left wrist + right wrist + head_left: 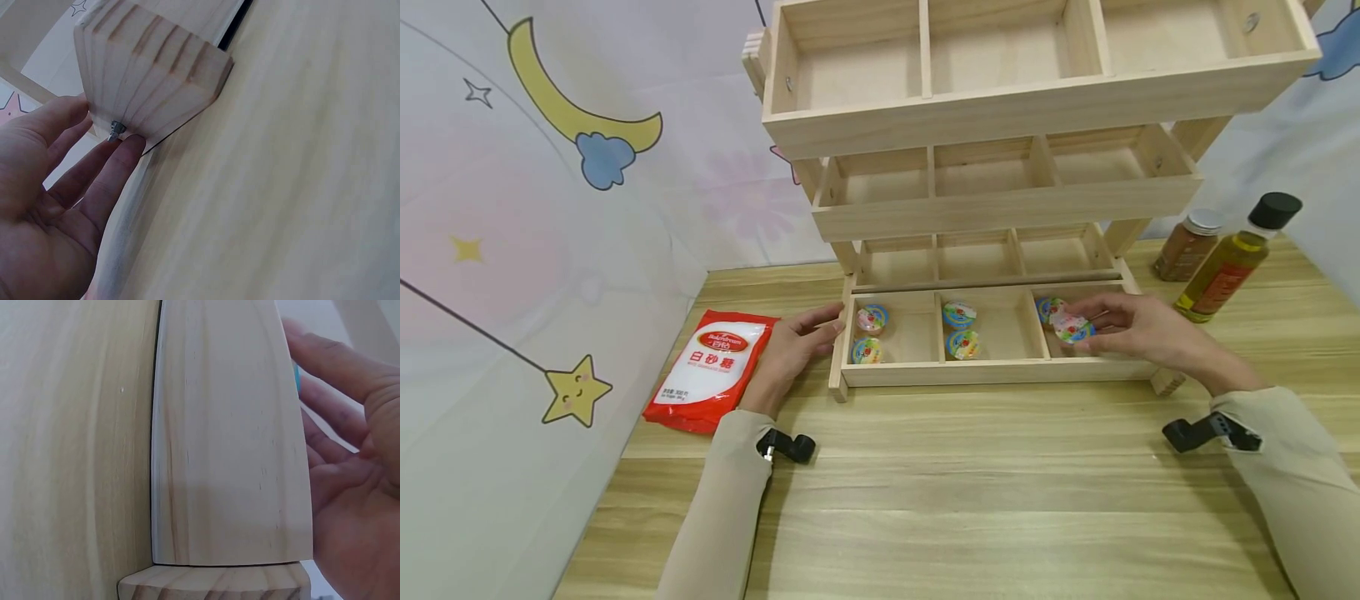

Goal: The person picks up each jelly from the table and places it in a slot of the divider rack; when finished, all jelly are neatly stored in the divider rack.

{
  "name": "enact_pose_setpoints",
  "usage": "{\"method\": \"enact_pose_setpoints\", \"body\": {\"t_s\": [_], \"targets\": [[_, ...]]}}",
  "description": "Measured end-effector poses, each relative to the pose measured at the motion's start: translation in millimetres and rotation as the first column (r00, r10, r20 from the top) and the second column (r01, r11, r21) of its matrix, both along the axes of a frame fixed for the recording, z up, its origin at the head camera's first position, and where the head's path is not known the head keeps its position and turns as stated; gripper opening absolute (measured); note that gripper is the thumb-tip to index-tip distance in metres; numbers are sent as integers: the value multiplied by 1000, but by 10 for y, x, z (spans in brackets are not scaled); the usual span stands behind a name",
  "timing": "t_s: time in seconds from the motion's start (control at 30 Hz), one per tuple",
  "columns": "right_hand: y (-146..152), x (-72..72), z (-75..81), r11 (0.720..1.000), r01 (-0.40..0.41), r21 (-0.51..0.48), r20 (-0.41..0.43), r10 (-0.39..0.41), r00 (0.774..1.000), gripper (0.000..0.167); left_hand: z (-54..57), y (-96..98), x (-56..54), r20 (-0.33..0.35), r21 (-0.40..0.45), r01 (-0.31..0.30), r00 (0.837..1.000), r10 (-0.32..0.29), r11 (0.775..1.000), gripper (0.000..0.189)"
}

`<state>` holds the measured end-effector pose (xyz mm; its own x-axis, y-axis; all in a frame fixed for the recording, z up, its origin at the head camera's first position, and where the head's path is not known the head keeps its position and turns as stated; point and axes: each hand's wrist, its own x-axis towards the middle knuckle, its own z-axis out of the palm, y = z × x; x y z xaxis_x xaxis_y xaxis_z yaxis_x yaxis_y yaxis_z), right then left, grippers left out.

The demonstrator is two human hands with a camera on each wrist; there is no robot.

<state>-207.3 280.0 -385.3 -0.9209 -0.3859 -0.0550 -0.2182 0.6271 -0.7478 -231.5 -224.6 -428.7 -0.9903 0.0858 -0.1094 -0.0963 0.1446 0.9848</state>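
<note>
My right hand (1153, 333) pinches a small jelly cup (1074, 328) with a printed lid over the right compartment of the wooden rack's bottom tray (1000, 374). Another jelly cup (1048, 309) lies in that compartment, partly covered by the held one. Two cups (872, 319) sit in the left compartment and two more (959, 315) in the middle one. With its fingertips, my left hand (792, 350) touches the rack's lower left end (150, 75), close to a metal bolt (117, 129). In the right wrist view, the tray's front board (231, 437) hides most of the held cup.
Higher tiers of the rack (1037, 96) rise above the bottom tray, each split into three compartments. A red and white sugar bag (718, 362) lies left of my left hand. An oil bottle (1228, 267) and a brown jar (1187, 244) stand right of the rack.
</note>
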Motion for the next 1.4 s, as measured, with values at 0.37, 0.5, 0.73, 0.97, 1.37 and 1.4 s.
{"method": "enact_pose_setpoints", "body": {"t_s": [0.37, 0.5, 0.73, 0.97, 1.37, 1.4], "targets": [[4, -24, -60, 1000, -20, -3, -8, 20, 1000, 54, -6, 0, -3, -9, 6, 7, 1000, -7, 1000, 46], [9, -40, -93, 999, -45, -21, -18, 45, 999, 52, 3, 5, 1, -5, 8, 2, 1000, -2, 1000, 46], [10, -40, -100, 996, -75, -40, -49, 73, 996, 46, -5, -1, -2, -8, -8, 3, 1000, -3, 1000, 46], [-1, -55, -110, 997, -75, 2, -70, 75, 995, 43, -4, 4, -4, 8, 6, -3, 1000, 3, 1000, 46], [-33, -52, -111, 997, -71, 26, -63, 73, 995, 40, -11, 0, -7, -3, 16, 0, 1000, 0, 1000, 47], [-34, -50, -108, 997, -72, 26, -58, 74, 996, 40, -10, -1, -5, -5, 12, 0, 1000, 0, 1000, 47]]}}
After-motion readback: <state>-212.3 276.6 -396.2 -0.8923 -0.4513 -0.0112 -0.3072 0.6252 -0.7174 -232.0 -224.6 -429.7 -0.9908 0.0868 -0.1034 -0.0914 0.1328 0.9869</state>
